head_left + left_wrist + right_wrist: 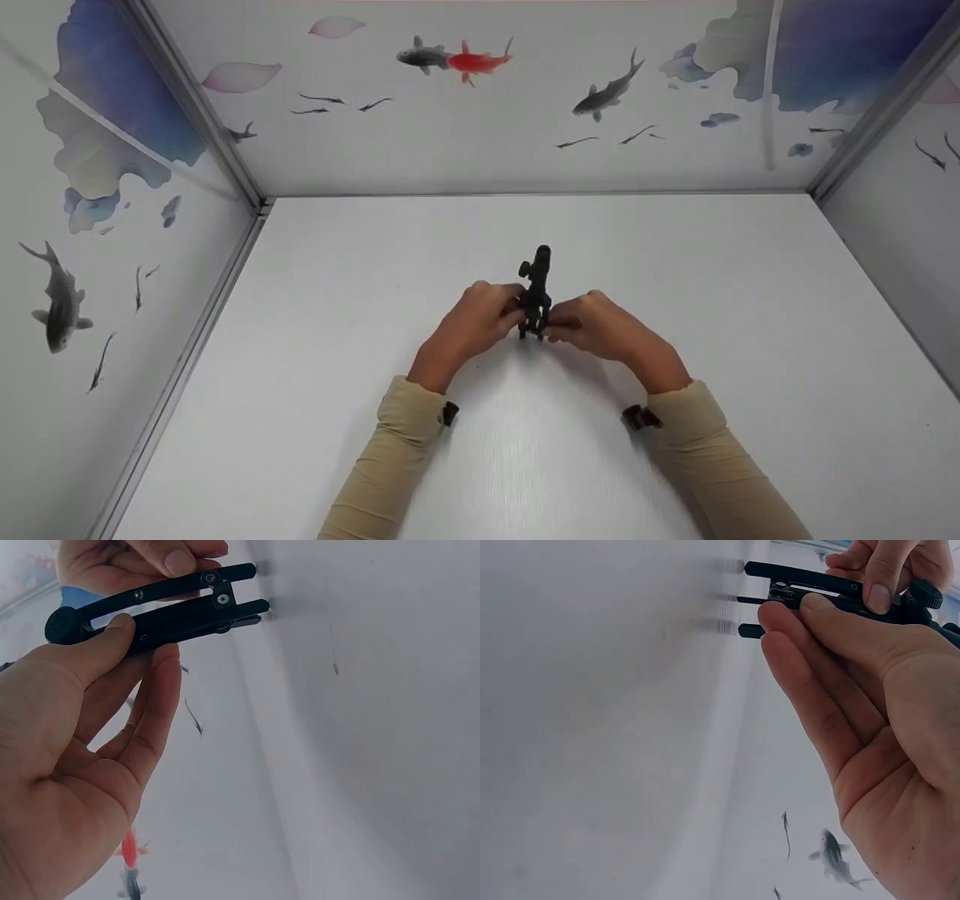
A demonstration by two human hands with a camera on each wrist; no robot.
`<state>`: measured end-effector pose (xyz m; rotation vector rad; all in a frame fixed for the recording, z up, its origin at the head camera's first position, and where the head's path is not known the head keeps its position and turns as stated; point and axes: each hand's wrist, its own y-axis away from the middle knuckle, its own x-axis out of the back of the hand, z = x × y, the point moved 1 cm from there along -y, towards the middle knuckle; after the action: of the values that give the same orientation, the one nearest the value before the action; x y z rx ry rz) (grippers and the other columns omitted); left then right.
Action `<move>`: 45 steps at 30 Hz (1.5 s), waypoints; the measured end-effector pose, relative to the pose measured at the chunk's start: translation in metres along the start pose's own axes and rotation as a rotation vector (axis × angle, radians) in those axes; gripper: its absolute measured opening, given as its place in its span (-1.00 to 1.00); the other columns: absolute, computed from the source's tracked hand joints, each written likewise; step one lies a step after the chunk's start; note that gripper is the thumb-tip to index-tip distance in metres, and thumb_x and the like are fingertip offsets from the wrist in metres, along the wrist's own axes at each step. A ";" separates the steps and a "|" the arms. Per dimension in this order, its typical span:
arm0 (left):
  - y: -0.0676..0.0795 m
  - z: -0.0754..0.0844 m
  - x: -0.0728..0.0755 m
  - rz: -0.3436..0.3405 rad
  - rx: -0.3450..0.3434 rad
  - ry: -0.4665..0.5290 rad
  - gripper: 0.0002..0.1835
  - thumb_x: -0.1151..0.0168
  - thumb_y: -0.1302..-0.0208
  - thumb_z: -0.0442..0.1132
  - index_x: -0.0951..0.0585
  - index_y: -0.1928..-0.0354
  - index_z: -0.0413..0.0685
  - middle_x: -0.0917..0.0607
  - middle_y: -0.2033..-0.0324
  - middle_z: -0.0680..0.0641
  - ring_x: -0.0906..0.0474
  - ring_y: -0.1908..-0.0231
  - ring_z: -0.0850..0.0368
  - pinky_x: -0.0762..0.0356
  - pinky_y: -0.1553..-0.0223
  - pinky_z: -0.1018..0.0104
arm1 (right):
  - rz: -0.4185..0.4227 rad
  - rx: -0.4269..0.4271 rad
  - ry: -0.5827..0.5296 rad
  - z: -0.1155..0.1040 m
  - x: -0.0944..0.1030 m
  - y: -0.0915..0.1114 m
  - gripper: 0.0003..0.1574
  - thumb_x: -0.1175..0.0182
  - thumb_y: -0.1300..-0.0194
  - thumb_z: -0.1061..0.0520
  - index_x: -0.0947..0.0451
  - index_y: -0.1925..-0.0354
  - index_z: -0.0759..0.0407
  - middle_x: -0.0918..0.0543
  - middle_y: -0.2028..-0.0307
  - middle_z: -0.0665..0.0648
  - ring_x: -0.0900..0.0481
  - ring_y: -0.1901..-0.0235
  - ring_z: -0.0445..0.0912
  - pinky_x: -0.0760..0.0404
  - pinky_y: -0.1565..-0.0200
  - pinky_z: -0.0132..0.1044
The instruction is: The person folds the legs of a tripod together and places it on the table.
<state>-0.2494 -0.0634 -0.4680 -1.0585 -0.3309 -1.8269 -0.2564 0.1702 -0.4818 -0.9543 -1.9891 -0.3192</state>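
Stretching widest, the white tabletop (750,300) lies under everything. Fish-printed wall panels (480,150) stand along it at 12, 9 and 3 o'clock. Two tan sleeves (375,480) reach in from 7 and 5 o'clock.

Next in size come the hands, one on each side of a black mini tripod (536,296), which sits just above the middle of the head view. From it, the left hand (476,319) lies between 8 and 9 o'clock, thumb and fingertips pinching the body. The right hand (600,326) lies at 4 o'clock, thumb and forefinger pinching near the feet, its foremost fingers lying close together.

The tripod's long axis runs almost from 12 to 6 o'clock in the head view, its head end leaning slightly towards 1. The feet point at 3 in the left wrist view and at 9 in the right, right at the tabletop; whether they bear weight cannot be told. The legs lie nearly parallel.

Smaller are the black wrist devices (641,417) at the cuffs. Smallest, a round knob (525,268) juts towards 9 o'clock near the tripod's head.
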 end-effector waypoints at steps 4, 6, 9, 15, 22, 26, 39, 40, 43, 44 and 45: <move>0.000 0.001 0.001 -0.002 -0.007 0.014 -0.82 -0.33 -0.56 -0.28 -0.75 -0.07 -0.17 -0.89 0.12 -0.11 -0.84 0.15 0.13 -0.77 0.11 0.26 | -0.027 -0.035 -0.053 -0.002 0.000 0.001 -0.84 -0.44 -0.45 0.20 -0.87 0.04 0.14 -0.91 0.22 0.03 -0.86 0.23 -0.18 -0.74 0.21 -0.32; 0.001 0.001 0.002 -0.011 -0.022 0.000 -0.80 -0.30 -0.57 -0.31 -0.71 -0.12 -0.19 -0.87 0.10 -0.14 -0.82 0.15 0.11 -0.76 0.10 0.22 | -0.039 -0.058 -0.077 -0.003 0.000 0.001 -0.85 -0.43 -0.46 0.21 -0.87 0.05 0.15 -0.91 0.24 0.04 -0.86 0.25 -0.15 -0.72 0.23 -0.33; 0.002 0.002 0.004 -0.028 -0.049 -0.031 -0.77 -0.25 -0.59 -0.34 -0.64 -0.18 -0.21 -0.86 0.07 -0.16 -0.80 0.11 0.06 -0.76 0.06 0.15 | -0.052 -0.080 -0.108 -0.005 0.000 0.001 -0.84 -0.42 -0.46 0.22 -0.86 0.04 0.17 -0.91 0.26 0.05 -0.86 0.27 -0.07 -0.73 0.23 -0.31; 0.002 0.002 0.001 -0.001 -0.061 -0.041 -0.68 -0.22 -0.58 -0.40 -0.59 -0.28 -0.13 -0.85 -0.02 -0.19 -0.80 0.05 0.04 -0.73 0.02 0.14 | -0.052 -0.072 -0.125 -0.006 -0.003 0.000 -0.83 -0.42 -0.46 0.24 -0.86 0.03 0.16 -0.90 0.26 0.06 -0.86 0.28 -0.04 -0.73 0.21 -0.32; 0.002 0.005 -0.001 0.019 -0.034 -0.062 -0.60 -0.20 -0.58 -0.43 -0.58 -0.37 -0.08 -0.86 0.10 -0.15 -0.74 0.19 0.13 -0.70 0.11 0.20 | -0.052 -0.062 -0.062 -0.013 -0.005 -0.002 -0.89 -0.41 -0.46 0.21 -0.86 0.12 0.15 -0.87 0.39 0.04 -0.75 0.40 -0.17 -0.64 0.31 -0.34; 0.002 0.005 0.000 -0.009 -0.059 -0.049 -0.51 -0.19 -0.58 -0.44 -0.51 -0.47 -0.07 -0.85 0.06 -0.16 -0.75 0.15 0.12 -0.73 0.03 0.19 | -0.055 -0.042 -0.047 -0.015 -0.006 -0.003 -0.92 -0.43 -0.45 0.21 -0.86 0.15 0.16 -0.85 0.43 0.06 -0.65 0.45 -0.25 -0.61 0.33 -0.36; 0.003 -0.003 0.000 -0.172 -0.002 0.135 -0.04 -0.48 -0.38 -0.35 -0.21 -0.70 0.21 -0.71 -0.35 -0.02 -0.71 -0.29 0.08 -0.62 -0.36 0.13 | 0.023 -0.022 -0.084 -0.006 0.019 0.007 -0.88 -0.48 -0.40 0.20 -0.87 0.11 0.11 -0.90 0.23 -0.02 -0.81 0.30 -0.24 -0.77 0.19 -0.30; 0.003 -0.003 0.000 -0.170 -0.003 0.139 -0.04 -0.50 -0.37 -0.33 -0.22 -0.69 0.20 -0.71 -0.35 -0.01 -0.72 -0.28 0.09 -0.61 -0.36 0.14 | 0.026 -0.035 -0.083 -0.005 0.020 0.008 -0.88 -0.48 -0.40 0.20 -0.87 0.11 0.11 -0.91 0.23 0.00 -0.83 0.28 -0.23 -0.78 0.18 -0.29; 0.004 -0.004 -0.002 -0.156 -0.003 0.140 -0.05 -0.54 -0.37 -0.23 -0.24 -0.68 0.17 -0.74 -0.31 0.00 -0.74 -0.23 0.11 -0.63 -0.34 0.15 | 0.031 -0.074 -0.071 -0.004 0.024 0.009 -0.90 -0.47 -0.39 0.20 -0.87 0.13 0.10 -0.90 0.23 0.01 -0.86 0.26 -0.20 -0.82 0.15 -0.25; 0.004 -0.004 -0.002 -0.151 -0.004 0.135 -0.07 -0.54 -0.38 -0.20 -0.25 -0.68 0.15 -0.75 -0.30 0.00 -0.75 -0.22 0.10 -0.63 -0.33 0.14 | 0.035 -0.084 -0.064 -0.004 0.024 0.009 -0.90 -0.46 -0.39 0.20 -0.86 0.14 0.10 -0.90 0.23 0.00 -0.87 0.25 -0.19 -0.82 0.14 -0.23; 0.004 -0.004 -0.003 -0.147 -0.005 0.129 -0.09 -0.53 -0.39 -0.17 -0.25 -0.67 0.14 -0.75 -0.28 0.00 -0.75 -0.21 0.10 -0.64 -0.32 0.13 | 0.040 -0.094 -0.055 -0.003 0.024 0.010 -0.90 -0.46 -0.38 0.21 -0.86 0.14 0.10 -0.90 0.23 -0.02 -0.87 0.25 -0.19 -0.83 0.14 -0.21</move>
<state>-0.2478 -0.0662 -0.4733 -0.9343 -0.3341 -2.0173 -0.2551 0.1871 -0.4614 -1.0712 -2.0167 -0.3703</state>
